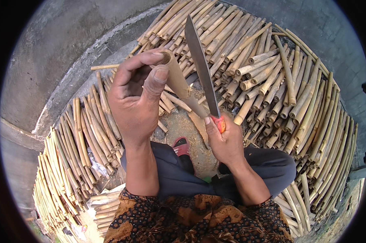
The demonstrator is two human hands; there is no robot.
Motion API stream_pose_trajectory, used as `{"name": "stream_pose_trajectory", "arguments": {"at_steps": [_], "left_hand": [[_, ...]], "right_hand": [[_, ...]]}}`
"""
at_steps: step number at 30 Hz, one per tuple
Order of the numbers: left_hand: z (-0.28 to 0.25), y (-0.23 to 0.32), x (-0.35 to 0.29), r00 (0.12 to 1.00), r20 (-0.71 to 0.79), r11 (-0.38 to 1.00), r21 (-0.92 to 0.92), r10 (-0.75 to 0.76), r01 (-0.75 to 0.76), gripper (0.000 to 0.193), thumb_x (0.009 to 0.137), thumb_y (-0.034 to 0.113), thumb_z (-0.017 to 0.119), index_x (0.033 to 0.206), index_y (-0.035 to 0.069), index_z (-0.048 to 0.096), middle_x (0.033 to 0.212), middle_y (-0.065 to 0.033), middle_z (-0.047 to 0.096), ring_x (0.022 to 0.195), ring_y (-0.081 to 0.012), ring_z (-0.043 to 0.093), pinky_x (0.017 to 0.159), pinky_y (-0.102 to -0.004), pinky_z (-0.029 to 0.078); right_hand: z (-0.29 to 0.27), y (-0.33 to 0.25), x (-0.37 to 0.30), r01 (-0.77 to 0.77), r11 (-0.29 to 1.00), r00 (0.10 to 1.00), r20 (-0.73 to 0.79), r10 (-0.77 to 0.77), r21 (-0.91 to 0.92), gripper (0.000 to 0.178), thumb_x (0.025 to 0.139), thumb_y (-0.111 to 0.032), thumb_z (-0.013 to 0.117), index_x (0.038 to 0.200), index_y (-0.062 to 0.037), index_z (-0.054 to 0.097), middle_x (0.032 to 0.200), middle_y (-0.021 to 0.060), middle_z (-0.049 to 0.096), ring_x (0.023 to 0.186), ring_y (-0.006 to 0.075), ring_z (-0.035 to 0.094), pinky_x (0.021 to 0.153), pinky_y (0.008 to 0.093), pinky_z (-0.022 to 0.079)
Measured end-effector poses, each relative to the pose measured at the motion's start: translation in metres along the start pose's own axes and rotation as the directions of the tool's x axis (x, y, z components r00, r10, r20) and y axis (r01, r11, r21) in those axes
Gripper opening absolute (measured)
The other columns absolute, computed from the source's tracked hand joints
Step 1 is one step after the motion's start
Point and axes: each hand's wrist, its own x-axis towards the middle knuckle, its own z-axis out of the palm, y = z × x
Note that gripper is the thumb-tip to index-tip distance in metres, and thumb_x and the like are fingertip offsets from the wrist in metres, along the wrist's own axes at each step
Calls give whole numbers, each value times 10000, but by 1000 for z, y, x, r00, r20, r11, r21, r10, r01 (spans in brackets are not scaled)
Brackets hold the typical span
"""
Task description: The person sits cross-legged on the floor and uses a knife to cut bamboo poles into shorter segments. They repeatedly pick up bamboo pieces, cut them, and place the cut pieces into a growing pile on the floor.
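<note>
My left hand [136,95] is curled at the open upper end of a cut bamboo tube [178,79], thumb and index finger at its rim. The tube slants down to the right, past a joint, and its lower end comes close behind my right hand [226,141]. That hand is wrapped round the red handle of a machete [202,60]. The long dark blade points up and slightly left, just right of the tube. Whether my right hand also touches the tube's lower end is hidden.
Large stacks of cut bamboo poles [312,109] lie ahead and to the right, with more bamboo poles [85,133] on the left. A grey concrete wall [69,44] curves behind. Below the hands are my bent legs, a red sandal [181,146] and a dusty floor [172,125] with shavings.
</note>
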Motion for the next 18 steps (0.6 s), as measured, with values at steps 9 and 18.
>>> {"name": "stream_pose_trajectory", "arguments": {"at_steps": [9, 18], "left_hand": [[-5, 1, -10, 999, 25, 998, 50, 48, -49, 192, 958, 108, 756, 1114, 17, 693, 1104, -100, 728, 1035, -155, 682, 933, -307, 543], [-7, 6, -15, 993, 111, 994, 100, 42, -53, 199, 968, 148, 749, 1111, 21, 695, 1112, -134, 743, 1093, -211, 697, 960, -352, 552]], "right_hand": [[4, -21, 1, 16, 998, 997, 72, -12, -53, 238, 978, -197, 701, 1004, 32, 643, 713, 185, 678, 624, 305, 720, 580, 385, 535], [-3, -18, -8, 40, 996, 998, 50, -36, -84, 275, 996, -232, 669, 973, 40, 639, 688, 202, 660, 643, 357, 713, 603, 433, 525]]}}
